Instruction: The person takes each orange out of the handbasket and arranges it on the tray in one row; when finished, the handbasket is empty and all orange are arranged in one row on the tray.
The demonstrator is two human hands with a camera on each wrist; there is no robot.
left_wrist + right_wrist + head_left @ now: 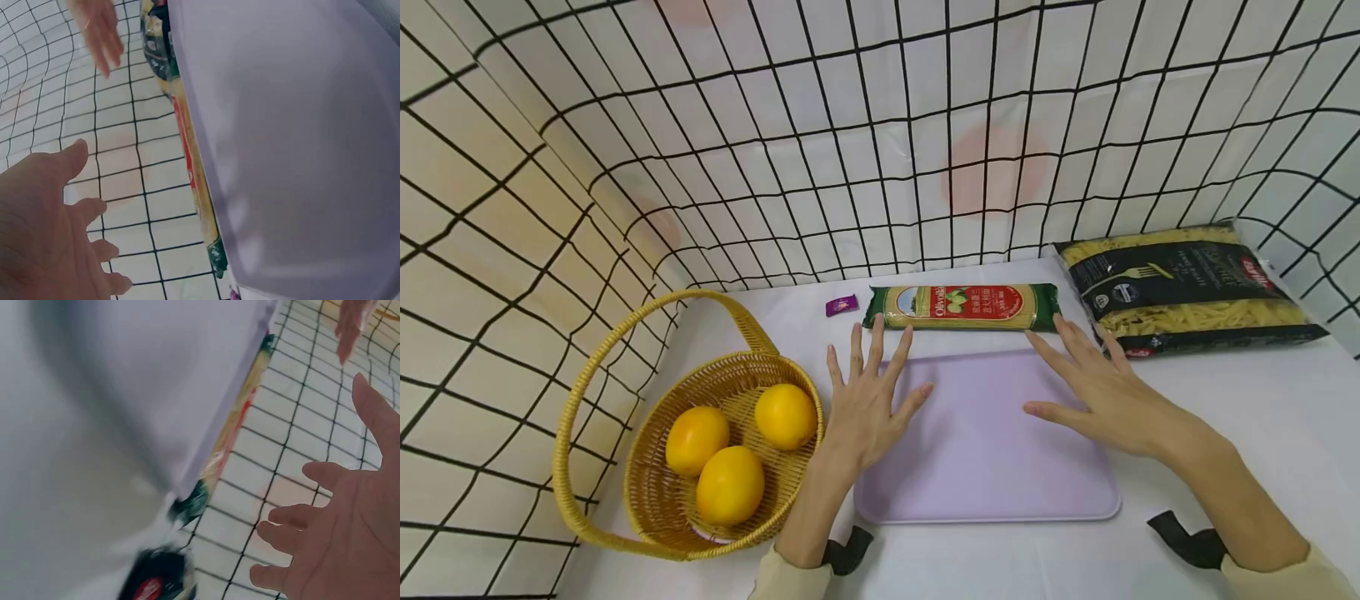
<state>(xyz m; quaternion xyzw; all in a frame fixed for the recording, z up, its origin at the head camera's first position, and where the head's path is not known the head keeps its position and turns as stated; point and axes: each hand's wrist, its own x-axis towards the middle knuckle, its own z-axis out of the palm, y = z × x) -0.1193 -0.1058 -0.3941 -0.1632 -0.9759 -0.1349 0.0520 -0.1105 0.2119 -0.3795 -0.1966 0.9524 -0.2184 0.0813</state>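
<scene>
Both hands hover over a lilac tray [992, 467] with fingers spread, holding nothing. My left hand [867, 408] is above the tray's left side, near the wicker basket; in the left wrist view the left hand [50, 231] shows its palm. My right hand [1101, 392] is over the tray's right side, and the right wrist view also shows the right hand [350, 537] bare. Behind the tray lies a long packet of spaghetti [962, 307] with green ends and a red label. A small purple wrapped packet [842, 306] lies left of it.
A yellow wicker basket [655, 467] with a tall handle stands at the left, holding three yellow-orange fruits [730, 486]. At the back right lies a black and clear bag of pasta [1180, 287]. Black wire mesh [895, 150] encloses the back and sides.
</scene>
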